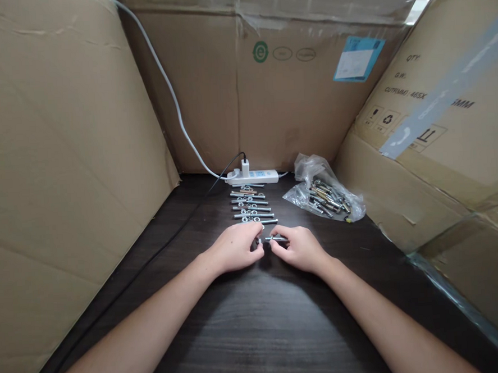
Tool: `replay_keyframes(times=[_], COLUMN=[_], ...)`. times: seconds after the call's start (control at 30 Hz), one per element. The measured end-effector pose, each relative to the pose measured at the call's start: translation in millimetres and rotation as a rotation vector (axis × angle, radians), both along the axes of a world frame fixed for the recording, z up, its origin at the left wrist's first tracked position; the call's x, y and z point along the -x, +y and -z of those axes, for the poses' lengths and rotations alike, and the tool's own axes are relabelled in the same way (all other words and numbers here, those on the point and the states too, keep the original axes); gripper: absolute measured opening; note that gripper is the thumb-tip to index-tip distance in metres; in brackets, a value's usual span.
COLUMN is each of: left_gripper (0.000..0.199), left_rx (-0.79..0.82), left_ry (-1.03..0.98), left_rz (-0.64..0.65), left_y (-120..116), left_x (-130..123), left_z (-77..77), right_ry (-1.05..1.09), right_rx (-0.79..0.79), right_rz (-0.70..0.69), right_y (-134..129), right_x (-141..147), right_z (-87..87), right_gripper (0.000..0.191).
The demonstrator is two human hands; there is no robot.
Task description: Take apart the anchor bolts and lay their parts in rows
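My right hand (301, 249) pinches a silver bolt (281, 239) between thumb and fingers, its thin end pointing left. Facing it, my left hand (238, 249) is curled, thumb and fingertips close around a small metal piece (259, 241) that looks like a nut; the fingers partly hide it. Just beyond both hands, several bolts (259, 209) lie sideways in rows on the dark table (257, 326), with washers and nuts (249, 205) among them. Part of the nearest row is covered by my left hand.
Behind the rows stands a white power strip (257, 177) with a plugged-in charger (245, 167). A black cable (164, 245) crosses the table on the left. At the right back lies a clear plastic bag (311, 168) of bolts. Cardboard boxes (201, 88) wall three sides.
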State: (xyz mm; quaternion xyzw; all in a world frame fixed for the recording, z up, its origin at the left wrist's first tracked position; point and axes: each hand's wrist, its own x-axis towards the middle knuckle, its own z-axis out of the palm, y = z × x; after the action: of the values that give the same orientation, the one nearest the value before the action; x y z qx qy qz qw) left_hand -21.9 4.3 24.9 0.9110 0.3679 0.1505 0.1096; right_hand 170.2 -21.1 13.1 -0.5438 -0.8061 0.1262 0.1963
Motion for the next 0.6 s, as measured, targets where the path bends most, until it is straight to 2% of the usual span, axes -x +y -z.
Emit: replay_keyframes(times=[0.6], left_gripper=[0.007], left_rx=[-0.025], left_ry=[0.038], left_rz=[0.065], left_y=[5], left_x=[2], left_z=[10.9], right_ry=[-0.138], right_rx=[0.012], right_rz=[-0.026], right_y=[1], right_x=[0], right_z=[2.0], right_gripper=[0.028])
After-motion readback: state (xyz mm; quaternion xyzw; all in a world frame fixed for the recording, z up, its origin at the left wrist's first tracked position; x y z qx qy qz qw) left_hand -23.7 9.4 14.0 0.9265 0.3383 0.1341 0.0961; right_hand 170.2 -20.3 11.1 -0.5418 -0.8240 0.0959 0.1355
